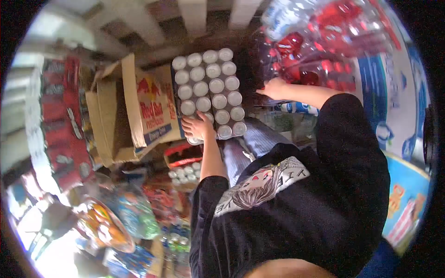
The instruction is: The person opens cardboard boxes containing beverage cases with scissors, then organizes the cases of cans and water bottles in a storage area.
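A block of silver-topped cans (218, 85), set in rows, stands upright in front of me. My left hand (200, 127) lies on the near left part of the cans with its fingers spread. My right hand (274, 89) is to the right of the cans, apart from them, with a finger stretched toward them and nothing visible in it. Close beside it is a clear-wrapped pack of bottles (320, 69) with red labels and caps. An opened Red Bull cardboard box (150, 104) stands against the left side of the cans.
A red carton (185, 155) with smaller cans sits below the box. Red packs (67, 120) are stacked at far left. Bagged orange goods (99, 220) and green bottles (139, 215) lie lower left. Blue-and-white cartons (389, 92) line the right. Pale slats (192, 16) run along the top.
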### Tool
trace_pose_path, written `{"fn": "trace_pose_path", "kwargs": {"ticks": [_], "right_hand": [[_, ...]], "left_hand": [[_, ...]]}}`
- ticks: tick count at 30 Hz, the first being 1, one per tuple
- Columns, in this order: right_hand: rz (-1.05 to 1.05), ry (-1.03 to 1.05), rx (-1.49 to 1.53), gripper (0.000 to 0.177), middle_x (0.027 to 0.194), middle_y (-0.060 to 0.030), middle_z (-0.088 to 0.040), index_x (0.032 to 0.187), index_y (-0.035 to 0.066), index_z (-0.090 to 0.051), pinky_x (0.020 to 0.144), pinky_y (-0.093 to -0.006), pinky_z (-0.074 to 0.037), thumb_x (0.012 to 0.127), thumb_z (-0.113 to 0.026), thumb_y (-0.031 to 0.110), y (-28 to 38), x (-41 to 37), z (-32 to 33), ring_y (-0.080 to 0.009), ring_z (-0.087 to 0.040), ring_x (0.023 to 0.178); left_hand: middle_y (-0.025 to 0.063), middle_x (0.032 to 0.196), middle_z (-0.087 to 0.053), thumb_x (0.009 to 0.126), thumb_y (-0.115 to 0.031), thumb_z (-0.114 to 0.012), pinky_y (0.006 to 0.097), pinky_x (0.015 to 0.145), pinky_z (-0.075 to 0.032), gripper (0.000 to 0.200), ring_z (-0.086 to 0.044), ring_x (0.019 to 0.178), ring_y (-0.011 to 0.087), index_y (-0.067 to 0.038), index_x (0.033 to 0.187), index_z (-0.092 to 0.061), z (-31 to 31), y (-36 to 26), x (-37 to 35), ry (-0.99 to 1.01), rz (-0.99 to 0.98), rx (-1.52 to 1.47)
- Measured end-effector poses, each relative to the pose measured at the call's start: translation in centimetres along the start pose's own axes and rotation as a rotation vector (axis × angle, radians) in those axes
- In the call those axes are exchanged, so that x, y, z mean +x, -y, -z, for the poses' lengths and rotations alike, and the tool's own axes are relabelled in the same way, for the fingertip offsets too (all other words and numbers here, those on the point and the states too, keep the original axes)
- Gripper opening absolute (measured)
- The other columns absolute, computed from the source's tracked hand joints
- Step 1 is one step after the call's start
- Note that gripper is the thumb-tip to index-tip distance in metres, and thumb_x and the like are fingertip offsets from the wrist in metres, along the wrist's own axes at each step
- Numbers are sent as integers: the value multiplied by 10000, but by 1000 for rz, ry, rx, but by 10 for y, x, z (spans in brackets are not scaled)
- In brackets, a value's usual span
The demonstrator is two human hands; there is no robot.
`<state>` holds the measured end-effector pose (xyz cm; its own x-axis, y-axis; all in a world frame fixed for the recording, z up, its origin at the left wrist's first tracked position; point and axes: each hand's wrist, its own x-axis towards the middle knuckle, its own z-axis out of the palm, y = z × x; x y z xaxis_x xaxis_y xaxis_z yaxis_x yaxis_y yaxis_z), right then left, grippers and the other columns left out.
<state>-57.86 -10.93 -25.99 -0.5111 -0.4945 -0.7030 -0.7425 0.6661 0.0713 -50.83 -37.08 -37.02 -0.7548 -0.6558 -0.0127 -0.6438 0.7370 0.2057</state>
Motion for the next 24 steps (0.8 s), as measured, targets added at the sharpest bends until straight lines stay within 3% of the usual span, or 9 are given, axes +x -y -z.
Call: {"fn": "trace_pose_path", "kwargs": {"ticks": [4,5,10,12,14,16,18,20,24], "right_hand": [[-78,-268,168,325,711,-146,-558,1071,174,-475,473,-386,-462,765,-368,148,46,-23,30,-268,-572,641],[-152,-313,262,319,707,-154,-553,1065,159,-476,467,-390,-457,763,-375,146,58,-30,34,-274,-569,627],[-515,-755,837,306,686,-158,-529,966,29,-401,462,-418,-435,728,-498,196,116,-68,1,-328,-542,557],[-535,-917,1046,254,747,-153,-532,912,21,-404,522,-412,-441,735,-497,177,131,-58,-48,-332,-543,636],[-520,-960,1165,235,789,-159,-527,913,19,-412,568,-407,-437,741,-486,160,141,-37,-90,-331,-535,694],[-497,-1002,1283,216,831,-164,-522,913,17,-420,614,-403,-432,748,-475,143,147,-19,-110,-330,-527,752],[-521,-880,1369,262,938,-186,-499,974,-21,-440,748,-387,-394,742,-474,95,141,4,-110,-321,-478,894],[-595,-952,1400,262,927,-176,-503,967,-23,-446,753,-388,-389,712,-467,33,136,33,-112,-319,-469,907],[-661,-971,1466,353,1005,-175,-462,1010,22,-434,746,-394,-388,662,-445,-31,124,79,-122,-343,-453,919]], "left_hand": [[157,1213,-300,753,-488,-351,482,834,-243,651,-302,1090,299,-23,1199,-253,-9,4,0,2,-4,24],[170,1264,-222,755,-490,-347,508,869,-207,691,-240,1146,312,-23,1235,-178,3,2,2,174,12,-16],[187,1301,-129,742,-461,-384,539,917,-111,728,-135,1201,320,-8,1252,-130,18,-2,1,291,-49,69],[190,1298,-135,732,-448,-408,539,915,-116,721,-137,1198,326,-19,1251,-152,16,-4,-6,218,-393,105],[192,1300,-124,727,-458,-415,535,921,-106,727,-127,1198,337,-32,1255,-155,28,-26,-25,331,-518,85],[196,1302,-114,717,-479,-418,540,921,-97,747,-109,1202,345,-40,1259,-152,13,-39,-41,316,-874,-178],[198,1302,-112,714,-485,-418,547,917,-98,757,-101,1203,350,-39,1261,-146,7,-57,-60,382,-841,-104],[199,1302,-109,711,-491,-419,554,912,-99,766,-94,1203,356,-39,1263,-139,-1,-64,-75,437,-792,-33],[189,1300,-133,695,-470,-446,560,899,-141,765,-101,1198,366,-33,1254,-161,-21,-60,-78,121,-909,151]]}}
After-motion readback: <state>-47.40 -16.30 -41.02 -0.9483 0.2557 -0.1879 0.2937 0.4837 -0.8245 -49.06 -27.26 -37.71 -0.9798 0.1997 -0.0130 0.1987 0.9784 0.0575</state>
